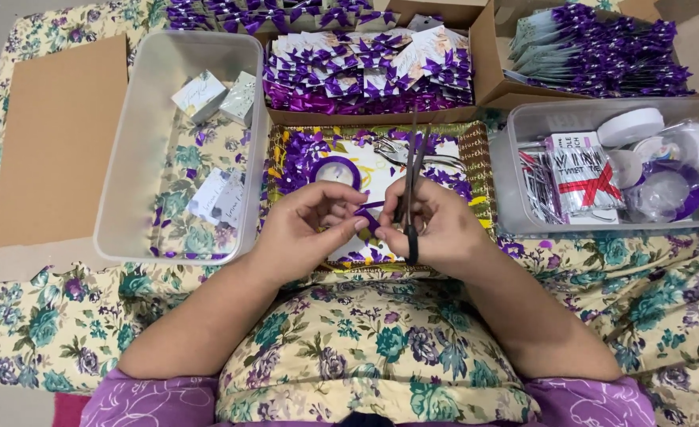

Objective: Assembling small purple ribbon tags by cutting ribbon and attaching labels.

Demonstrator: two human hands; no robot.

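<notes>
L hand (306, 225) pinching purple ribbon (367, 219) taut w/ fingertips, R hand (432, 225) gripping scissors (411, 186) blades-up beside it, so ribbon's staying controllable, over tray (482, 170).

At the centre of the frame, the right hand (436, 225) holds dark scissors (409, 190) with blades pointing up, while the left hand (306, 225) pinches a purple ribbon (367, 215) beside them. Below both lies a tray (482, 170) littered with purple bows.
</notes>
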